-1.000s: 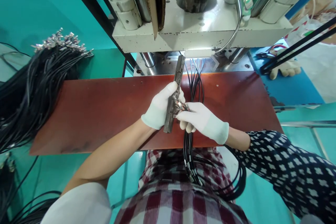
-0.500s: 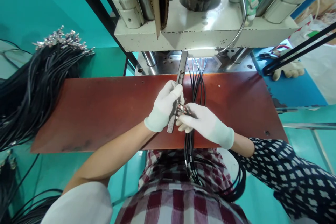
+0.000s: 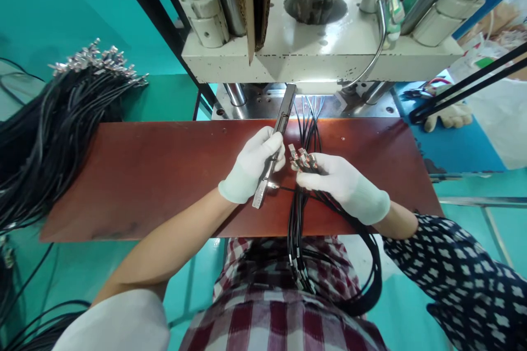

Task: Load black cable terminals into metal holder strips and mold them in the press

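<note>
My left hand (image 3: 257, 163), in a white glove, is closed around a long narrow metal bar (image 3: 284, 112) that slants from the press toward me. One metal connector (image 3: 272, 185) on a black cable sits at the bar's near end. My gloved right hand (image 3: 340, 181) is closed on a bunch of black cables; their metal connectors (image 3: 302, 158) stick out past the fingers toward the bar. These cables loop down toward my lap. Between the hands, other black cables (image 3: 307, 131) run from under the press across the board and over its near edge.
A white press (image 3: 321, 66) with steel columns stands over the far side of the brown board (image 3: 164, 175). To the left lies a large pile of black cables (image 3: 53, 131) with metal ends. A work glove (image 3: 450, 115) rests on a blue surface at right.
My right hand has drawn back to the right from the bar with its cable bunch. A single connector now shows at the bar's near end. My left hand and the bar have shifted slightly left.
</note>
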`<state>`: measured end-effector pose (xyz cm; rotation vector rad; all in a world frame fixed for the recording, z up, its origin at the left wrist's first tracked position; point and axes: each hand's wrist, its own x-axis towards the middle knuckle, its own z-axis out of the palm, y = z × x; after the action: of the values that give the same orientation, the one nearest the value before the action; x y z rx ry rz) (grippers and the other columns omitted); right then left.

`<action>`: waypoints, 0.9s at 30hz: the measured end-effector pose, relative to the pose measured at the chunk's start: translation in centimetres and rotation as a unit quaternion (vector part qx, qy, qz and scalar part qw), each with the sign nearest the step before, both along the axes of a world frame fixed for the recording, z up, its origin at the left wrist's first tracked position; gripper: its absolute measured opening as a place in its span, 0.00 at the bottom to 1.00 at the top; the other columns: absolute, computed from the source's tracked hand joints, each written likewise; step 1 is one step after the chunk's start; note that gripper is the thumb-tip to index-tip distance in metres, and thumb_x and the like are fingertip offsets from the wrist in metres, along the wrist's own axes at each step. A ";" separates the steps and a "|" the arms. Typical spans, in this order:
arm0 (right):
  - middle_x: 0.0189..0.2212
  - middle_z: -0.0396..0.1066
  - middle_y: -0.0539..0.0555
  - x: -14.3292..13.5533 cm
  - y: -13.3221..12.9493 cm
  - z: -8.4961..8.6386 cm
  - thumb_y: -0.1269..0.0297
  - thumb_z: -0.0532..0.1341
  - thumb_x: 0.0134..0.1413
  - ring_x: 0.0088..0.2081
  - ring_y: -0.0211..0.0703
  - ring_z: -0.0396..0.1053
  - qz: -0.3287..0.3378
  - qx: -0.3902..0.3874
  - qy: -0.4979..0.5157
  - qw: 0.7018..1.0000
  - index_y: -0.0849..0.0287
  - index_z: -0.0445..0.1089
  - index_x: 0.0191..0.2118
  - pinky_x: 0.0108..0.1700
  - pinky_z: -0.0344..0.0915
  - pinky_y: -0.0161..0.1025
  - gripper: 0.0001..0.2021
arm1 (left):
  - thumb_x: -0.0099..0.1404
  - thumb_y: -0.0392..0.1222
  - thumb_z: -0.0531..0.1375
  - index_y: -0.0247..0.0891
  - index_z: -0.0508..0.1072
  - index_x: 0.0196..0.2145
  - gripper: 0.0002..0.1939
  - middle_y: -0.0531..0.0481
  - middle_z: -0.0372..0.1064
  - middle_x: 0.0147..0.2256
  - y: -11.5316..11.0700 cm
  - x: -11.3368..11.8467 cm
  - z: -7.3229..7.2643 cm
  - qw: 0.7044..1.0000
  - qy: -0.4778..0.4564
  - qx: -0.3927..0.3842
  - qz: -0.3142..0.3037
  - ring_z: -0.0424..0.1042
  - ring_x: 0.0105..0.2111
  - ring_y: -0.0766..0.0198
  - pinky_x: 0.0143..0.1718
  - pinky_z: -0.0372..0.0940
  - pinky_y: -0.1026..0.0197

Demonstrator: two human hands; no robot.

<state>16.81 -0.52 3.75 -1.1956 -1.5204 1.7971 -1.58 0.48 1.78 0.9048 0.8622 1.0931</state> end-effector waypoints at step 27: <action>0.19 0.68 0.49 -3.0 0.6 -0.7 0.65 0.61 0.55 0.22 0.34 0.65 0.084 0.024 -0.110 0.990 0.61 0.67 0.21 0.27 0.62 0.32 0.12 | 0.69 0.50 0.57 0.38 0.60 0.27 0.17 0.55 0.60 0.24 -1.0 0.5 -0.3 0.996 0.010 -0.083 -0.012 0.62 0.18 0.72 0.18 0.59 0.67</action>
<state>13.78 0.12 3.04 -1.3115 -1.8272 1.7682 -1.06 -0.50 1.44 0.7866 0.9430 0.9766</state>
